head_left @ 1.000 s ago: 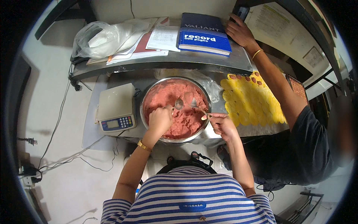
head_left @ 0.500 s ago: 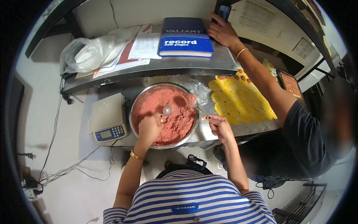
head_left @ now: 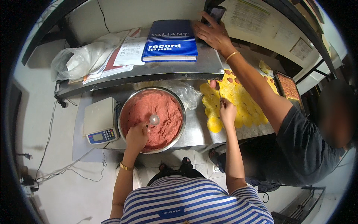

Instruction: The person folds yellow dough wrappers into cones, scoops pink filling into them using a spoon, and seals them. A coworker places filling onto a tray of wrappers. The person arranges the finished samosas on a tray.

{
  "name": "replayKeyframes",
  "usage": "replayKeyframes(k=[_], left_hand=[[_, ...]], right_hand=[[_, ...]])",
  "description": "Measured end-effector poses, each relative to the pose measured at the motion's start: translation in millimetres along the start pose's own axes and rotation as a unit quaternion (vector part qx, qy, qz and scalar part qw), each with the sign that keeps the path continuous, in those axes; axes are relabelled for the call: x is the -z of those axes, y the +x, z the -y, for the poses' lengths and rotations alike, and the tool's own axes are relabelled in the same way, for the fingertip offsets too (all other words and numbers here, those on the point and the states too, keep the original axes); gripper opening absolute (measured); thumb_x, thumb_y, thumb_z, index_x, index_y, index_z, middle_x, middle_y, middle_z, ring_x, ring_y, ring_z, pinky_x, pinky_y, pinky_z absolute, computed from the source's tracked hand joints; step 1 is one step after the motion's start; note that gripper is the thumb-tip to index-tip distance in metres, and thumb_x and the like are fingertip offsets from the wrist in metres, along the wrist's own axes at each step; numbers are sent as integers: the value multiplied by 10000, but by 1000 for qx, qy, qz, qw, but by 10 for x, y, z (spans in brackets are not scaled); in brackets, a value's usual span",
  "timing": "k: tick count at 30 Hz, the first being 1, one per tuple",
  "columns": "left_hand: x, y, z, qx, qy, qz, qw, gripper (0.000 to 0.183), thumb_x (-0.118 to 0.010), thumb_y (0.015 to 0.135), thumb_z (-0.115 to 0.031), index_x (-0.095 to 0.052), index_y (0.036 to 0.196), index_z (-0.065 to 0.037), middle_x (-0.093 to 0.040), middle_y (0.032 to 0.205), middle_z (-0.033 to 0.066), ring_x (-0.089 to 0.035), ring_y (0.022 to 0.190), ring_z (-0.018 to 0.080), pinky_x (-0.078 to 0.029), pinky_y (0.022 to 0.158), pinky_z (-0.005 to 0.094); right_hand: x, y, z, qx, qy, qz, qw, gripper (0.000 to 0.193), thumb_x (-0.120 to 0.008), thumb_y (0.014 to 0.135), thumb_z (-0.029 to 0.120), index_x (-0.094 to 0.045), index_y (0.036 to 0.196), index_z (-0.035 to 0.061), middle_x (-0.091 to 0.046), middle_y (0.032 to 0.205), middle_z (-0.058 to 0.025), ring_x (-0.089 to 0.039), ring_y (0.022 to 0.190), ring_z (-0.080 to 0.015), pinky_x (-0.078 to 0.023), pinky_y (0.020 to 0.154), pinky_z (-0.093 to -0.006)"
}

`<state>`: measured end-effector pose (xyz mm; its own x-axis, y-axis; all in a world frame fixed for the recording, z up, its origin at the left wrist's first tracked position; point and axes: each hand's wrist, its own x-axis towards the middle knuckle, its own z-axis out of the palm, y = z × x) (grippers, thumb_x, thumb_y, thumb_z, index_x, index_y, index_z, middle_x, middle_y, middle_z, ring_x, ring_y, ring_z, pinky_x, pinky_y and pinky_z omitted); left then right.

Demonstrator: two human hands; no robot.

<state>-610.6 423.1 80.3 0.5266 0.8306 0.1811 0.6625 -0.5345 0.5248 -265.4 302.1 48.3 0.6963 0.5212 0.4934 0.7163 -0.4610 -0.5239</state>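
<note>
A wide metal bowl (head_left: pixel 183 128) holds pink minced meat (head_left: pixel 166 106). My left hand (head_left: pixel 137 136) is closed over the meat, seemingly on the short handle of a shiny round-ended utensil (head_left: pixel 154 119) at the bowl's middle. To the right, my right hand (head_left: pixel 228 112) grips a spoon (head_left: pixel 220 95) by its handle. A lump of pink meat (head_left: pixel 214 84) sits at the spoon's tip, above the left part of a sheet of overlapping yellow round wrappers (head_left: pixel 238 100). Meat portions (head_left: pixel 228 73) lie on the far wrappers.
A digital scale (head_left: pixel 101 123) stands left of the bowl, plastic film (head_left: pixel 188 95) behind it. Above, a shelf (head_left: pixel 156 73) bears a blue record book (head_left: pixel 171 41), papers and a plastic bag (head_left: pixel 80 61). A co-worker's arm (head_left: pixel 257 80) reaches across the wrappers, hand at a phone (head_left: pixel 216 14).
My right hand has carried the spoon and meat from the bowl's right rim over to the wrappers. The left hand stays at the bowl. The whole view has shifted slightly.
</note>
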Motion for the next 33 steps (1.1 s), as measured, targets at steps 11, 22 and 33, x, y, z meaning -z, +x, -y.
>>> replayKeyframes(k=[11, 22, 33], left_hand=[[70, -153, -45, 19, -5, -18, 1000, 143, -485, 792, -80, -605, 821, -7, -588, 692, 240, -587, 672, 412, -469, 617, 481], [140, -102, -133, -9, -38, -32, 999, 148, -473, 797, -52, -611, 838, -17, -606, 696, 202, -596, 660, 387, -469, 599, 454], [155, -57, -41, -29, -20, -9, 999, 158, -489, 806, -105, -613, 850, -17, -579, 685, 240, -582, 663, 409, -454, 603, 489]], right_hand=[[-770, 92, -217, 62, -223, 128, 965, 250, -470, 809, 120, -594, 1014, 52, -634, 708, -149, -639, 616, -301, -507, 538, -423], [-582, -171, -119, -142, 8, 107, 984, 199, -580, 809, 193, -675, 970, 124, -626, 777, -210, -616, 763, -368, -474, 700, -456], [-328, -713, -41, -321, 425, 196, 823, 189, -537, 844, 106, -649, 981, 40, -435, 548, 51, -345, 438, -35, -246, 407, -204]])
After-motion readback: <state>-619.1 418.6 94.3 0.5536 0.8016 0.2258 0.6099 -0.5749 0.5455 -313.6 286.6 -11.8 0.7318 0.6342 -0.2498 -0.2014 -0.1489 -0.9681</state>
